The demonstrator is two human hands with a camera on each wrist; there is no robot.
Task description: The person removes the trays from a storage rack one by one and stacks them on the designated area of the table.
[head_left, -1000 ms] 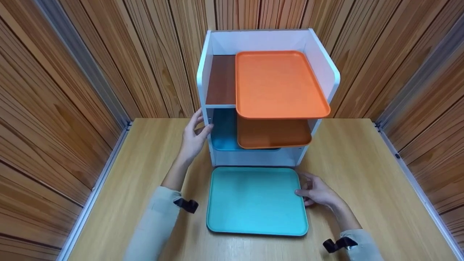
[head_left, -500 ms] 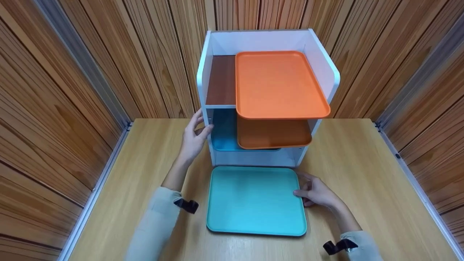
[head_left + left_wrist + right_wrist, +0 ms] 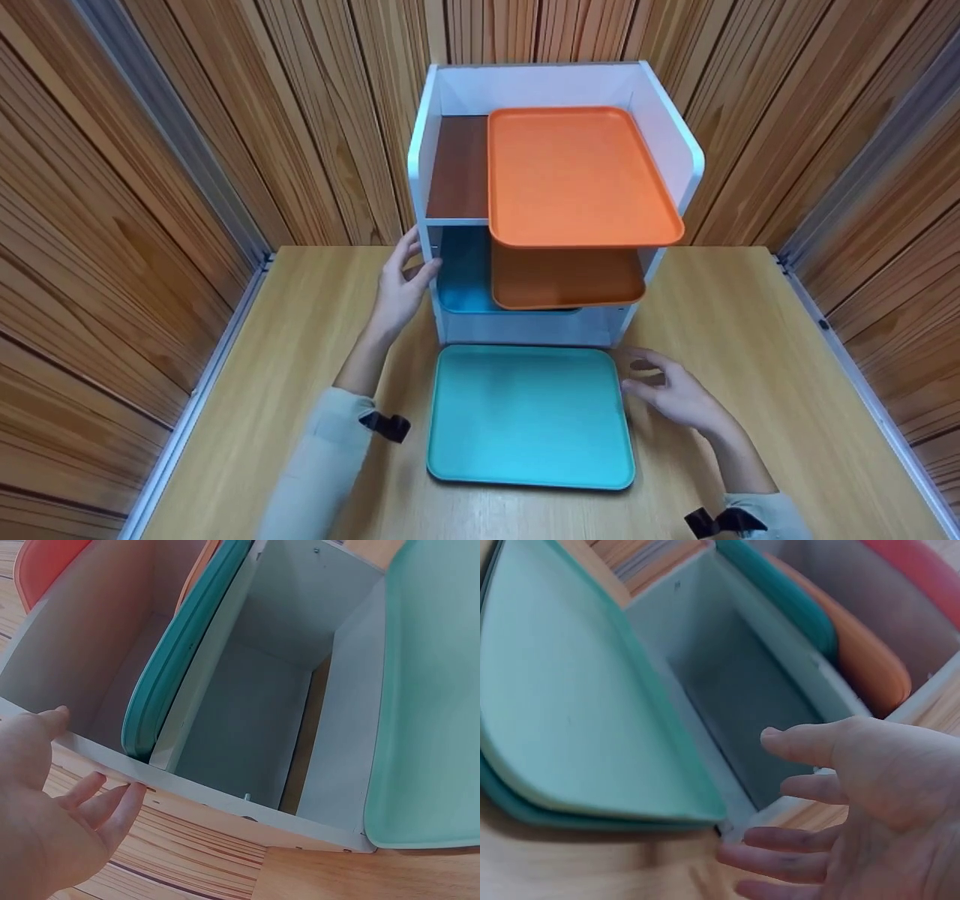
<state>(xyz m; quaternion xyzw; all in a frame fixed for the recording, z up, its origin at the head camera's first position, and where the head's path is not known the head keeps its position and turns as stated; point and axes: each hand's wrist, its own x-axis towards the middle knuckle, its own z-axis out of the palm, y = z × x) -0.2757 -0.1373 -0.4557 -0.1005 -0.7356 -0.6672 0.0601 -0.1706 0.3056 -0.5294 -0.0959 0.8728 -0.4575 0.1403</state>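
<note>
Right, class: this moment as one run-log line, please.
left hand: grips white shelf unit; right hand: empty, beside turquoise tray; turquoise tray: before shelf unit; orange tray: on top shelf

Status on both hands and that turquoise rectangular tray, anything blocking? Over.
Left hand touching side of white open-fronted shelf unit. Right hand empty, beside turquoise rectangular tray. Tray directly in front of unit. Nothing visible between them.

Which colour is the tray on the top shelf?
The top tray is orange; it shows best in the head view.
</note>
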